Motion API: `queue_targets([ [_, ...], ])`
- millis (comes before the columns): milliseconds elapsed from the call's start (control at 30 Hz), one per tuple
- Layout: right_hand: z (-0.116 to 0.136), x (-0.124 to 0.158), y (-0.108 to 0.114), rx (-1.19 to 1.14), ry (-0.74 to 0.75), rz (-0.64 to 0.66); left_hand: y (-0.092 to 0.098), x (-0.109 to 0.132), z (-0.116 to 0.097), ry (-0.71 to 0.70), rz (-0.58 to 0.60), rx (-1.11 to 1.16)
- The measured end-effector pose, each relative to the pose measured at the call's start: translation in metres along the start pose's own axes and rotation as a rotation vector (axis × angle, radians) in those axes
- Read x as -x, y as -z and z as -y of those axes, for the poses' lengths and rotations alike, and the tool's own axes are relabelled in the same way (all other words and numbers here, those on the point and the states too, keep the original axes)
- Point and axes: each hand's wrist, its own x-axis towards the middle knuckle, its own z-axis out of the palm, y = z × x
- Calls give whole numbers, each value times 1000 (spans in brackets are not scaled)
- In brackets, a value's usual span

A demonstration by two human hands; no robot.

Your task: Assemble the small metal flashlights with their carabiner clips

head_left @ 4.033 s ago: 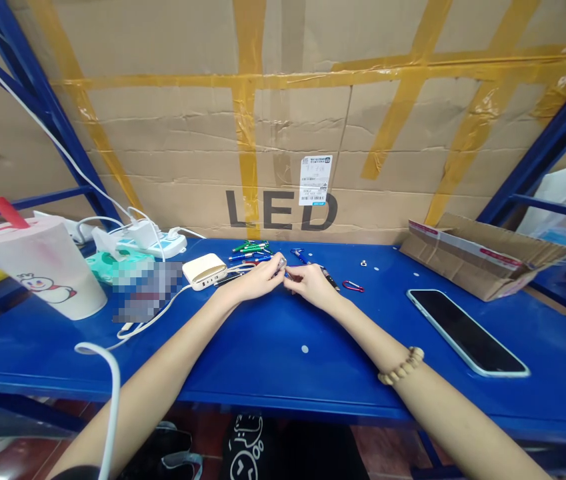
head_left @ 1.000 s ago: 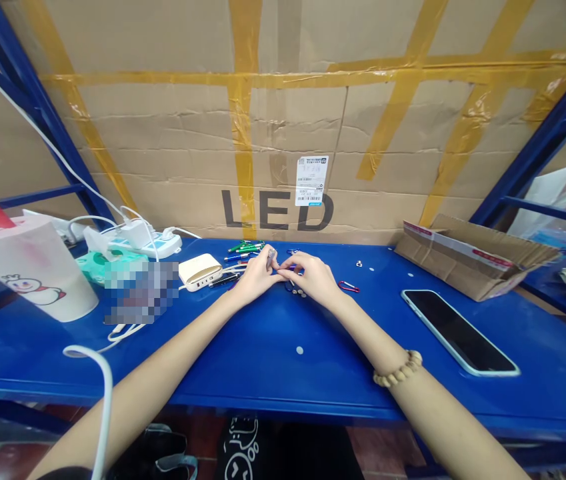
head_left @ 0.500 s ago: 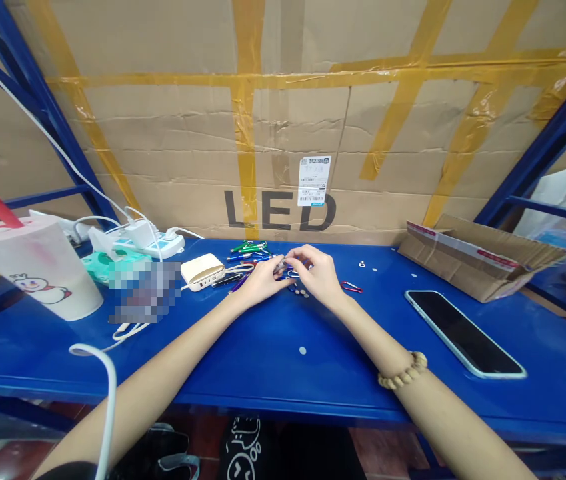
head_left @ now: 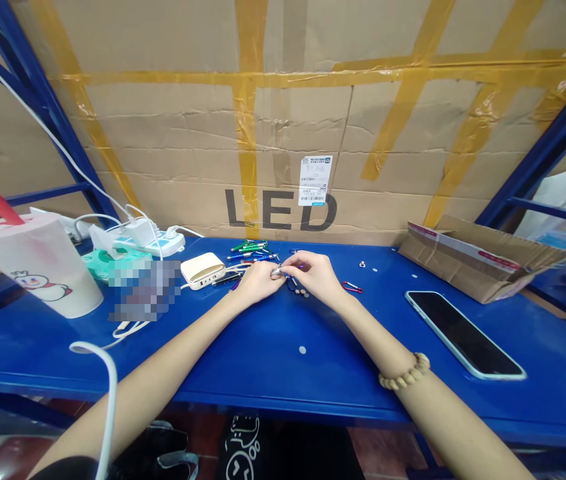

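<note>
Far middle of the bench [head_left: 263, 347]: left hand [head_left: 257, 284] and right hand [head_left: 314, 275] fingers pinch a small silvery piece [head_left: 276, 271] between them; I judge it light, stiff, slippery, best held by its ends

The blue metal shelf [head_left: 263, 360] bears a paper cup [head_left: 37, 267] far left, a cream power bank [head_left: 203, 270], pens [head_left: 250, 250] (green and blue) at the back, small round pieces [head_left: 303, 292], a red carabiner [head_left: 351, 287] and, to the right, a phone [head_left: 465, 333] lying flat.
</note>
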Motion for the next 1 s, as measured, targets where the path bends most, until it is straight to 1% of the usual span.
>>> queue_targets([
  [67,-1,0,1,26,28,16,-1,0,1,-40,20,-3],
  [167,-3,1,1,37,14,46,-1,1,3,-102,39,-34],
  [300,-3,1,5,101,17,98,0,3,2,-97,57,-86],
  [367,-2,0,9,184,41,149,0,3,1,-104,74,-119],
  [467,0,0,16,271,115,278,1,4,0,-156,100,-188],
  [533,0,1,18,272,170,354,2,6,-1,-182,115,-243],
  [600,0,2,17,254,174,388,3,7,-2,-184,126,-298],
  [667,0,3,16,214,89,395,4,8,-4,-179,125,-338],
  [733,0,2,14,112,-63,417,7,9,-6,-186,109,-371],
  [900,3,2,10,-362,-524,513,10,11,-9,-233,82,-466],
  [1000,2,3,7,-593,-764,519,8,11,-10,-253,67,-489],
])
